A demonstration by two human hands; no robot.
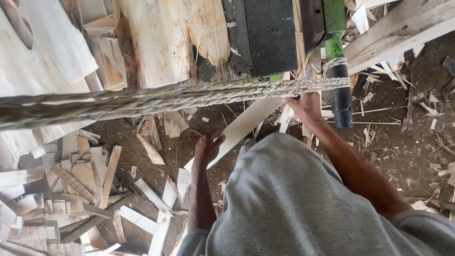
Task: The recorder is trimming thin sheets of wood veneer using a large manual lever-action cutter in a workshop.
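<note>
The left hand (207, 147) gripped the near end of a pale wooden strip (241, 127), fingers curled around its edge. The right hand (305, 106) clamped the strip's far end, just beside a black-handled green lever (337, 71). Above both stretched a braided rope (166, 99). Beyond lay a split log (161, 38); scrap pieces (85, 180) littered the dirt.

Two hands show, the left hand (208, 146) and the right hand (305, 106), both on one pale wooden strip (246, 124). One braided rope (166, 99) crosses the view, tied to one green lever (335, 42) with one black grip (342, 102). One broad plank (161, 38) lies above. The wood offcuts (85, 180) on the ground are too many to count, dozens at least.
</note>
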